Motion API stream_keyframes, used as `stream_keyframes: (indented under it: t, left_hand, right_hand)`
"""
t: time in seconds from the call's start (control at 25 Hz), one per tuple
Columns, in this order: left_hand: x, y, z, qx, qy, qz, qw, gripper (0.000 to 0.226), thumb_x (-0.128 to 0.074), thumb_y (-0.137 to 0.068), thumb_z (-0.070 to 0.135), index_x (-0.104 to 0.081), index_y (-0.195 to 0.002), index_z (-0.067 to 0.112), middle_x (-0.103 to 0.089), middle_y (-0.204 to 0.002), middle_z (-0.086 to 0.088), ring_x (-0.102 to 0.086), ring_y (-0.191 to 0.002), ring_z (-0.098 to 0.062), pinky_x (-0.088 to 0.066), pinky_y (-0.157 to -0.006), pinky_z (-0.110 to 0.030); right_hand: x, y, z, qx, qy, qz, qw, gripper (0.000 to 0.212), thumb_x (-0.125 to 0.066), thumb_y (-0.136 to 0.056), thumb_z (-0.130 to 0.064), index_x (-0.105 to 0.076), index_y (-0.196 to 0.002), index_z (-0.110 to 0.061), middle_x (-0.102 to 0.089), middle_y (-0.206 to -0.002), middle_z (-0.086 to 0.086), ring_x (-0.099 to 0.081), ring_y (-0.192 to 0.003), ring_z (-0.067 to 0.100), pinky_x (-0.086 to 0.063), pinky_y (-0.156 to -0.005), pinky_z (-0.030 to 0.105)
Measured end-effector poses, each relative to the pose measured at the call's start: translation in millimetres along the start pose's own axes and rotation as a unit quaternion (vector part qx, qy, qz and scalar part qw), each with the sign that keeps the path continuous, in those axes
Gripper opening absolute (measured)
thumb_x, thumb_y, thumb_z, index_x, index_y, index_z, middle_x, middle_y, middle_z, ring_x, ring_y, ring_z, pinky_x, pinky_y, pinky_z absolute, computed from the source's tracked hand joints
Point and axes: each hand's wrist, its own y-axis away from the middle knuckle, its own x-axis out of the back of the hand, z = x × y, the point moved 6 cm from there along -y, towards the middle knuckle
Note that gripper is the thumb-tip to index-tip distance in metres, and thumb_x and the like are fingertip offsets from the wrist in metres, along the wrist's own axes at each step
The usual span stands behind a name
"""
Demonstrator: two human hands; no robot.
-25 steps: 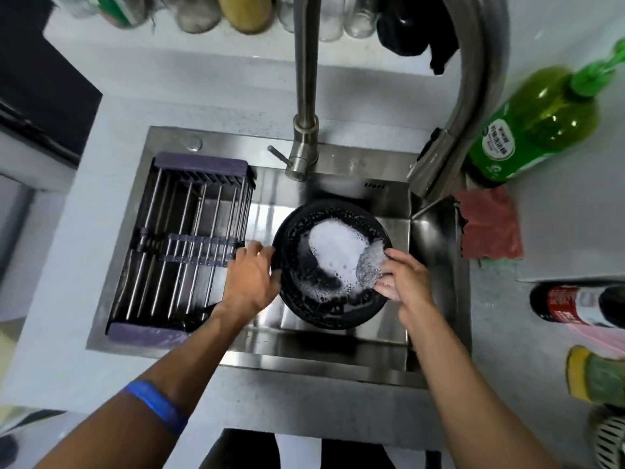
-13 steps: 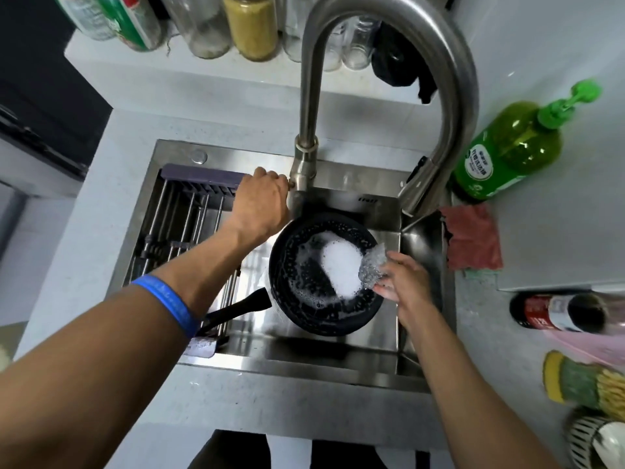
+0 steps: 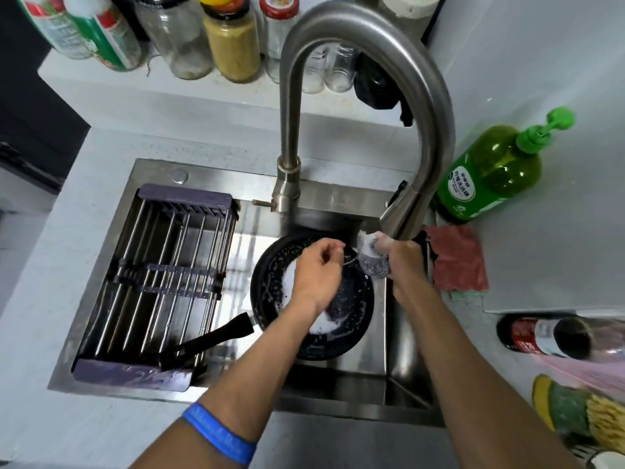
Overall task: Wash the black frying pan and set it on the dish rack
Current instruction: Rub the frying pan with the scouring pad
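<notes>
The black frying pan [image 3: 270, 282] lies flat in the sink basin [image 3: 378, 363], foam on its inside, its handle [image 3: 216, 338] pointing left over the dish rack's near end. The metal dish rack [image 3: 159, 275] spans the sink's left half. My right hand [image 3: 404, 258] grips a steel scourer [image 3: 372, 264] just under the faucet's spray head [image 3: 400, 214], with water running over it. Above the pan hovers my left hand [image 3: 318, 269], fingers loosely curled and empty, next to the scourer.
The tall arched faucet [image 3: 355, 35] rises behind the sink, its lever [image 3: 262, 203] pointing left. A green soap bottle [image 3: 490, 174] and red cloth [image 3: 456, 258] sit right of the sink. Jars line the back shelf [image 3: 216, 86]. More bottles lie at the right edge.
My left hand left the faucet lever and came down over the pan. My right hand lifted the scourer off the pan up under the spray head, where water now runs.
</notes>
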Motion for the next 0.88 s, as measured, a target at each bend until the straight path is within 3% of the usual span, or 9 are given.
stream_keyframes:
  t: [0.12,0.24,0.32,0.44,0.56,0.64,0.72,0.8,0.88]
  left_hand:
    - [-37,-12,13,0.067,0.122,-0.092,0.986,0.035,-0.062,-0.092,0.035,-0.064,-0.123,0.019,-0.068,-0.116,-0.002,-0.064,-0.103,-0.014,-0.051,-0.094,-0.031]
    - [-54,-18,-1,0.149,0.210,-0.106,0.960,0.033,-0.065,-0.091,0.024,-0.062,-0.123,0.015,-0.070,-0.105,-0.005,-0.066,-0.077,-0.013,-0.053,-0.060,-0.021]
    - [-52,-17,-16,0.171,0.203,-0.075,0.961,0.025,-0.059,-0.093,0.009,-0.066,-0.117,0.012,-0.071,-0.097,-0.011,-0.055,-0.065,-0.018,-0.042,-0.048,-0.021]
    - [-43,-15,-34,0.198,0.219,-0.039,0.955,0.024,-0.055,-0.093,0.004,-0.071,-0.107,0.015,-0.072,-0.096,-0.011,-0.053,-0.077,-0.027,-0.050,-0.062,-0.034]
    - [-32,-12,-40,0.215,0.231,-0.019,0.949,0.025,-0.053,-0.093,0.003,-0.072,-0.103,0.016,-0.073,-0.104,-0.016,-0.062,-0.087,-0.029,-0.053,-0.090,-0.048]
    - [-24,-9,-39,0.203,0.225,-0.018,0.953,0.022,-0.056,-0.092,0.007,-0.073,-0.100,0.016,-0.074,-0.099,-0.015,-0.059,-0.081,-0.027,-0.052,-0.079,-0.046]
    - [-14,-1,-41,0.196,0.221,-0.016,0.955,0.014,-0.059,-0.092,0.012,-0.072,-0.097,0.013,-0.073,-0.080,-0.009,-0.061,-0.068,-0.022,-0.051,-0.064,-0.037]
    - [-3,10,-44,0.191,0.221,-0.008,0.956,0.007,-0.063,-0.089,0.016,-0.069,-0.090,0.017,-0.068,-0.071,-0.002,-0.061,-0.064,-0.018,-0.048,-0.058,-0.033]
    - [-1,17,-55,0.216,0.247,0.015,0.944,0.007,-0.062,-0.087,0.013,-0.067,-0.086,0.017,-0.066,-0.073,-0.004,-0.058,-0.067,-0.022,-0.043,-0.059,-0.035]
  right_hand:
    - [1,7,-2,0.006,0.013,-0.066,0.998,0.024,-0.066,-0.072,-0.010,-0.076,-0.094,-0.008,-0.077,-0.087,0.014,-0.071,-0.073,0.026,-0.057,-0.070,0.039]
    - [8,30,-8,0.037,0.059,-0.132,0.989,0.017,-0.061,-0.088,-0.006,-0.075,-0.093,-0.015,-0.074,-0.076,0.006,-0.069,-0.067,0.012,-0.060,-0.069,0.033]
    - [27,46,-26,0.135,0.098,-0.082,0.983,0.019,-0.062,-0.089,-0.005,-0.073,-0.091,-0.020,-0.074,-0.083,0.007,-0.067,-0.074,0.009,-0.059,-0.081,0.040]
    - [40,78,-70,0.235,0.001,-0.106,0.966,0.051,-0.060,-0.086,0.011,-0.073,-0.105,-0.035,-0.076,-0.104,-0.010,-0.068,-0.101,0.006,-0.054,-0.092,0.029]
    - [37,104,-95,0.286,0.021,-0.136,0.948,0.052,-0.059,-0.084,0.018,-0.069,-0.121,-0.018,-0.070,-0.120,-0.001,-0.065,-0.107,-0.001,-0.055,-0.088,0.021]
    - [26,121,-88,0.298,0.040,-0.149,0.942,0.061,-0.057,-0.084,0.021,-0.068,-0.118,-0.029,-0.068,-0.120,-0.008,-0.064,-0.104,-0.009,-0.056,-0.084,0.016]
    - [8,132,-69,0.284,0.025,-0.196,0.938,0.076,-0.054,-0.082,0.023,-0.072,-0.106,-0.047,-0.066,-0.124,-0.021,-0.063,-0.113,-0.005,-0.056,-0.088,0.021]
    - [-9,135,-54,0.271,-0.010,-0.247,0.930,0.072,-0.052,-0.079,0.021,-0.077,-0.097,-0.044,-0.065,-0.122,-0.029,-0.059,-0.118,-0.006,-0.052,-0.092,0.017]
    - [-16,129,-25,0.222,-0.042,-0.236,0.945,0.052,-0.055,-0.080,0.007,-0.076,-0.107,-0.031,-0.066,-0.128,-0.016,-0.057,-0.122,-0.005,-0.046,-0.103,0.018]
